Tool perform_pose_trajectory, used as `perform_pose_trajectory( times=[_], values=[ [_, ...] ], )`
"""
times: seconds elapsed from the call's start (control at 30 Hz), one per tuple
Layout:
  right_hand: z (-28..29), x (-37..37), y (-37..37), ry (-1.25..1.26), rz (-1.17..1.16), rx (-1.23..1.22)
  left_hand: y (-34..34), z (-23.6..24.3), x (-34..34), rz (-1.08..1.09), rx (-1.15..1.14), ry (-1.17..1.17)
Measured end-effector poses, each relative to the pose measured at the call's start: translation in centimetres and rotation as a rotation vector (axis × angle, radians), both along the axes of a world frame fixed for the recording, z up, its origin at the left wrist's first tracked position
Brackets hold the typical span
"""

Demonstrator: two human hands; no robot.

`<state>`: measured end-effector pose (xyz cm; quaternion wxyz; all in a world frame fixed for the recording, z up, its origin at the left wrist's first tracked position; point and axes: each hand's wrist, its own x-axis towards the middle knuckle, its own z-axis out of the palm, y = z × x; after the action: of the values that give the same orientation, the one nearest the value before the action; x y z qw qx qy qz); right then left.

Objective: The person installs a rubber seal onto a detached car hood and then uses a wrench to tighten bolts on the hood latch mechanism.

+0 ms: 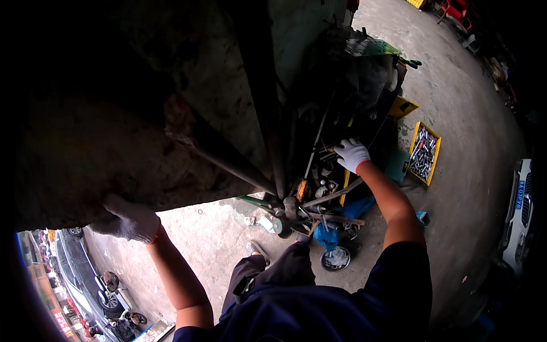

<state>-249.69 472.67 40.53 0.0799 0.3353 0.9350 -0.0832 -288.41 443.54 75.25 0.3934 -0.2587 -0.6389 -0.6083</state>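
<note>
One gloved right hand [353,155] near tools [302,191], yellow tray [435,159] holding metal pieces [423,153]

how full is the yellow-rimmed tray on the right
Looks well filled: metal pieces cover most of the yellow-rimmed tray; cannot tell how deep.

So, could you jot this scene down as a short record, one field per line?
Left hand: white-gloved, at the lower edge of a dark slab
Right hand: white-gloved, by some tools; grip unclear
Tray: yellow, holding metal parts, right of the tools
Bowl: round, near a blue bag
White car: far right
Grey car: far left
</note>
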Motion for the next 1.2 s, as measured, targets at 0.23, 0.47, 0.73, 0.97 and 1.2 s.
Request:
perform_pose_trajectory(
  times=[0.23,0.47,0.73,0.97,1.2],
  values=[
    [3.0,-2.4,0.4,-0.239,0.065,-0.029,-0.6,-0.2,0.1,0.05,-0.032,-0.024],
    [3.8,-1.8,1.7,-0.224,0.132,-0.137,-1.0,-1.0,-0.1,-0.003,0.062,-0.083],
    [25.8,-1.7,-1.5,0.28,-0.011,0.729,-0.9,-0.3,-0.3,-0.212,0.06,-0.031],
    [40.0,8.9,-30.0,1.246,-0.79,0.838,-1.9,3.6,0.8,-0.015,-0.192,0.297],
    [34.1,20.6,-83.1,2.557,-1.073,-0.529,-7.5,-5.4,7.6,-0.735,-0.089,0.228]
  ],
)
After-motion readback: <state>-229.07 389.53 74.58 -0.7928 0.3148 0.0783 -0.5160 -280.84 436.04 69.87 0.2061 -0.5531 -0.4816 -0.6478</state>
